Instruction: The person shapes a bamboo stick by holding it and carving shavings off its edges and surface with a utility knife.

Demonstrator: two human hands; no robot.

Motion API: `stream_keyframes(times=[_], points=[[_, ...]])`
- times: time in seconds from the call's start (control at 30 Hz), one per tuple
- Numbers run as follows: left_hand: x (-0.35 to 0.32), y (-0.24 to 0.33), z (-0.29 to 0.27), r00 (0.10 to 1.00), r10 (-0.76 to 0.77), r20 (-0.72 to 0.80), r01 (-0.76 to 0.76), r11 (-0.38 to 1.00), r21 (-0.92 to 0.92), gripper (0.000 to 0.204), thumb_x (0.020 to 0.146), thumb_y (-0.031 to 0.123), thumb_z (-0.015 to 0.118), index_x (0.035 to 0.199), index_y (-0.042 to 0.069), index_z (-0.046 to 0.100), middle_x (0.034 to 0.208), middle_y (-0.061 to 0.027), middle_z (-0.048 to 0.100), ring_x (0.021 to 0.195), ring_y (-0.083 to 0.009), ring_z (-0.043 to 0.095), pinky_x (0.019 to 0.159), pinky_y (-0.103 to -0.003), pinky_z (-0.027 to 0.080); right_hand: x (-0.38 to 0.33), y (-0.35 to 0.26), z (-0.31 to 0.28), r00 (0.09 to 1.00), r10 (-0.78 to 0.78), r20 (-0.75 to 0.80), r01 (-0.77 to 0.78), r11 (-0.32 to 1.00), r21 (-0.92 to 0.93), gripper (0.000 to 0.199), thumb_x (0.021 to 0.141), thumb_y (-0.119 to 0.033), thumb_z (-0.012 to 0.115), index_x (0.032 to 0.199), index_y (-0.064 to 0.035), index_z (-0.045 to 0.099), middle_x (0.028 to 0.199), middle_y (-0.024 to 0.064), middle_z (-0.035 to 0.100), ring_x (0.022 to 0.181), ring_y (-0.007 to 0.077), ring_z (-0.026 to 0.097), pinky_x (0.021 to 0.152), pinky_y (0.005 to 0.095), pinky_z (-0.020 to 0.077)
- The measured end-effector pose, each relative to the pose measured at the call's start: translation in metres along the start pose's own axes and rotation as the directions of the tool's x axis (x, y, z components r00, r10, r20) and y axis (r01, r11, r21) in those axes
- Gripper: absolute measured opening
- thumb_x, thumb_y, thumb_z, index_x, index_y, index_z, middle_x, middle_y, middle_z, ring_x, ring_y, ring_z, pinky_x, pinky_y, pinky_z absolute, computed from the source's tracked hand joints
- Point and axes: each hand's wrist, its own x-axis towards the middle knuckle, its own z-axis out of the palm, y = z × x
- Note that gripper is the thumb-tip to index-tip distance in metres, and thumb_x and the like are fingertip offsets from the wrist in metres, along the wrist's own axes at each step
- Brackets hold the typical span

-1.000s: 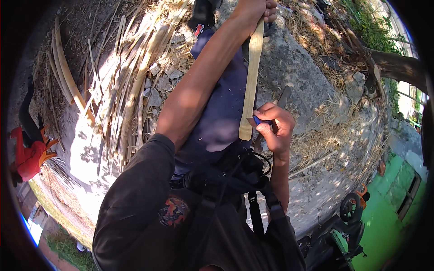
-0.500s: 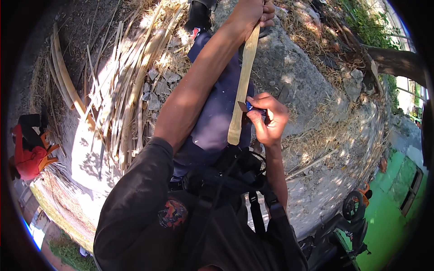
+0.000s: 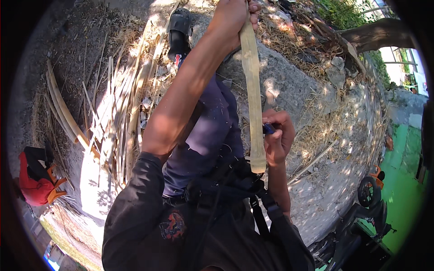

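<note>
A long flat bamboo strip (image 3: 252, 81) runs from the top edge down to my lap, its lower end by the black straps at my waist. My left hand (image 3: 233, 20) is closed around its upper part, with the fingers partly cut off by the frame edge. Beside the strip's lower half, my right hand (image 3: 281, 133) is closed on a small blue-handled knife (image 3: 268, 128). The handle end is right at the strip's right edge; its blade is hidden, apparently behind the strip.
Split bamboo strips (image 3: 120, 99) lie piled on the left, with thicker bamboo lengths (image 3: 68, 108) beyond. A grey rock (image 3: 285, 77) sits ahead. Further off are a red-and-black item (image 3: 36, 180), a tree trunk (image 3: 379, 36), a green wall (image 3: 402, 158) and a motorcycle (image 3: 357, 226).
The bamboo strip's lower end has come down and right, closer to my waist. My right hand has lowered slightly; the blade that showed over the strip is now hidden. The view has shifted.
</note>
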Motion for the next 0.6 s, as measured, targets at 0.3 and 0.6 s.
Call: stream_keyframes(times=[0.3, 0.6], points=[[-0.123, 0.049, 0.108, 0.944, 0.103, 0.314, -0.121, 0.992, 0.041, 0.028, 0.111, 0.028, 0.036, 0.089, 0.012, 0.044, 0.067, 0.0029, 0.045, 0.048, -0.0095, 0.039, 0.047, -0.027, 0.04, -0.06, -0.123, -0.016, 0.976, 0.154, -0.155, -0.098, 0.943, 0.319, 0.037, 0.112, -0.038, 0.043, 0.11, -0.0014, 0.049, 0.078, 0.008, 0.054, 0.059, 0.0106, 0.046, 0.052, 0.025, 0.0393], [-0.294, 0.031, 0.151, 0.849, 0.105, 0.517, -0.083, 0.994, -0.064, 0.025, 0.111, 0.027, 0.041, 0.113, 0.004, 0.05, 0.077, 0.0033, 0.047, 0.047, -0.0072, 0.042, 0.041, -0.025, 0.037, -0.147, -0.203, 0.024, 0.997, 0.025, -0.067, -0.026, 1.0, -0.012, 0.044, 0.107, -0.037, 0.058, 0.092, 0.0035, 0.065, 0.069, 0.0034, 0.06, 0.051, 0.0071, 0.049, 0.047, 0.0228, 0.0355]])
